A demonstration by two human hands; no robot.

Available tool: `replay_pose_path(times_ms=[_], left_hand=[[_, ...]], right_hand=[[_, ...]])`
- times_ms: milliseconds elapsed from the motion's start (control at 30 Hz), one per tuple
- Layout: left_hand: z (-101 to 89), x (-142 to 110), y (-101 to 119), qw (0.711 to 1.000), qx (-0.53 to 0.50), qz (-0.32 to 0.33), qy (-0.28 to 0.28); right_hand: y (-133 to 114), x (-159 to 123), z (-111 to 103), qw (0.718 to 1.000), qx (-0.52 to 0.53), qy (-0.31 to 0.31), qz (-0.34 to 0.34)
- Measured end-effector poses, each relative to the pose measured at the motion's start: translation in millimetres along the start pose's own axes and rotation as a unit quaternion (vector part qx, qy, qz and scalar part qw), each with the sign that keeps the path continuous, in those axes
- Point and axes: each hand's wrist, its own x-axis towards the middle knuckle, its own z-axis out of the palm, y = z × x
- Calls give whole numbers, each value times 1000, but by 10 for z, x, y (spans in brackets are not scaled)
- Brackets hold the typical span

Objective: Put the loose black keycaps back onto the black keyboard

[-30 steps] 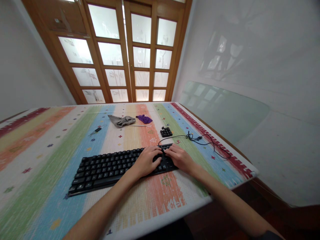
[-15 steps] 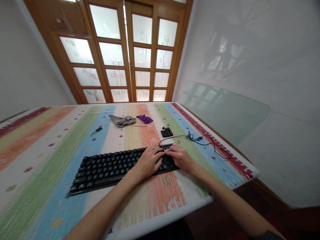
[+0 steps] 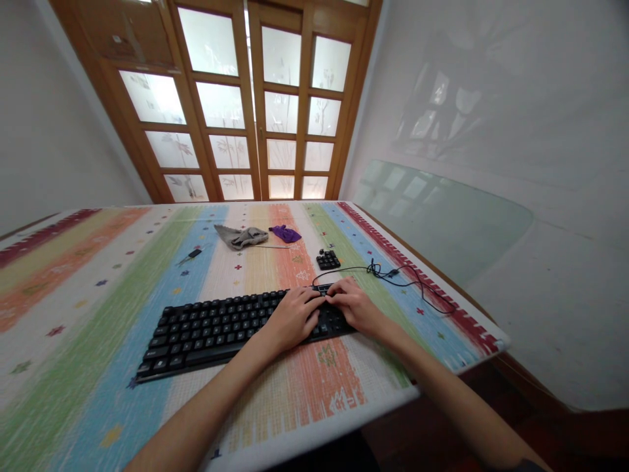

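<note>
A black keyboard [image 3: 216,331] lies slightly slanted across the striped tablecloth, close to the front edge. My left hand [image 3: 293,316] rests over its right part, the index finger stretched toward the right hand and the thumb apart from it. From the other side my right hand [image 3: 356,305] bends over the keyboard's right end, thumb and fingertips pinched together. The fingertips of both hands nearly meet there; anything between them is too small to make out. Behind the hands sits a small block of black keycaps [image 3: 328,261], with a few loose ones beside it.
The keyboard's black cable [image 3: 378,270] runs right in a loose tangle. Farther back lie a grey cloth [image 3: 242,237], a purple cloth [image 3: 285,234], a thin rod [image 3: 272,247] and a small black-ended tool [image 3: 194,254]. A wall borders the table's right side.
My right hand has shifted slightly, its fingers lifting and bending more over the keys. My left hand has stayed nearly in place, thumb and fingers a little closer. The keyboard has barely moved.
</note>
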Motion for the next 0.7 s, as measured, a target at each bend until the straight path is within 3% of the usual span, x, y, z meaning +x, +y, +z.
replay_pose_path(times_ms=[233,700], left_hand=[[28,-2,-10,999,31,14,-13],[11,11,1,1000,20,7,1]], right_hand=[[35,-67,-57,999,-13,-13,35],[-29,1,-27,999,35,3,18]])
